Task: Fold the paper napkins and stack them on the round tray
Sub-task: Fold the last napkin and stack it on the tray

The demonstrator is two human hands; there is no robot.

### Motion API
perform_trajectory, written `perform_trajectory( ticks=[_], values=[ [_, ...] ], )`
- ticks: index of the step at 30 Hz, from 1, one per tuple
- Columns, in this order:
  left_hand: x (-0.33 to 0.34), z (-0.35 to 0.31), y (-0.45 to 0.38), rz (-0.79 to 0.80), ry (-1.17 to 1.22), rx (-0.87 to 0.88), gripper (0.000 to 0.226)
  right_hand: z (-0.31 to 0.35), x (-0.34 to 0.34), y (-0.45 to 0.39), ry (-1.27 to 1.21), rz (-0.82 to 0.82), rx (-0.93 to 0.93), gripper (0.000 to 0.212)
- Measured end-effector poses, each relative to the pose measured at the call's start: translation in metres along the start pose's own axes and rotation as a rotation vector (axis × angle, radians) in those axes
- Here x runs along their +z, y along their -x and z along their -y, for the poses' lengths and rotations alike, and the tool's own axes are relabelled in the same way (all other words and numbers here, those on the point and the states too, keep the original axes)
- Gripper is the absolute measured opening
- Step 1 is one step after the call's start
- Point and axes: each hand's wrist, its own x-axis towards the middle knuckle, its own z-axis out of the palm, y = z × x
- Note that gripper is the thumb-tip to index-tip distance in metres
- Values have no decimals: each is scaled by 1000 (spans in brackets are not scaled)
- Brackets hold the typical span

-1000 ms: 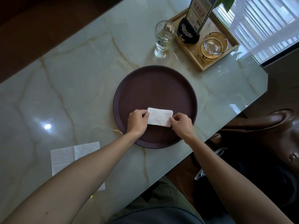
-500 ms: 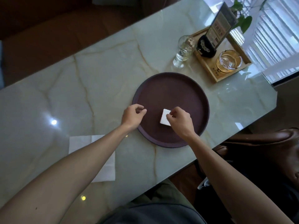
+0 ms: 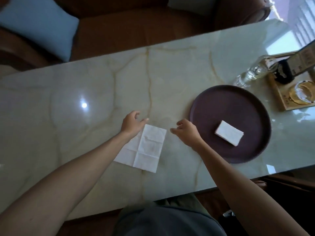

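Already one folded napkin (image 3: 229, 135) lies on the round tray (image 3: 204, 106), while an unfolded napkin (image 3: 144, 149) sits flat on the marble table (image 3: 85, 82). From the head view, the left hand (image 3: 132, 123) hovers at its far corner, fingers loosely spread and gripping nothing; the right hand (image 3: 186, 132) is likewise empty, beside the far edge. Thin paper could slide on the glossy top or crease crookedly if pinched unevenly.
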Motion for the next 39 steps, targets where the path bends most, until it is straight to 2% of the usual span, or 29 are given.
perform_trajectory(
  ticks=[4, 7, 11, 14, 16, 18, 21, 28, 32, 33, 35, 36, 39],
  values=[
    [-23, 46, 6, 21, 32, -62, 74, 5, 37, 9, -70, 47, 95, 57],
    [-34, 73, 7, 27, 7, -81, 72, 5, 62, 15, -106, 30, 142, 61],
    [-42, 104, 4, 43, -45, -154, 86, 0, 94, 21, -204, -15, 242, 52],
    [-43, 117, 2, 70, -29, -177, 84, -2, 116, 24, -317, -38, 319, 48],
    [-41, 124, 0, 100, 50, -198, 84, -1, 128, 26, -355, -53, 340, 36],
    [-38, 131, -1, 125, 63, -200, 71, -2, 137, 27, -331, -80, 349, 23],
    [-35, 136, 4, 195, 33, -171, 23, -4, 147, 27, -297, -64, 361, 25],
    [-39, 132, 13, 329, 142, -128, 29, 3, 159, 36, -238, -26, 251, 32],
    [-45, 121, 15, 444, 333, -197, 18, 12, 165, 36, -37, -159, 199, 34],
    [-47, 121, 15, 473, 404, -212, 24, 15, 164, 37, -41, -166, 173, 38],
    [-52, 121, 11, 494, 515, -250, 55, 24, 161, 39, -177, -106, 180, 44],
    [-55, 118, 12, 493, 556, -255, 61, 27, 159, 40, -274, -56, 206, 46],
    [-67, 102, 18, 506, 636, -257, 43, 36, 154, 42, -498, 87, 250, 50]
  ],
)
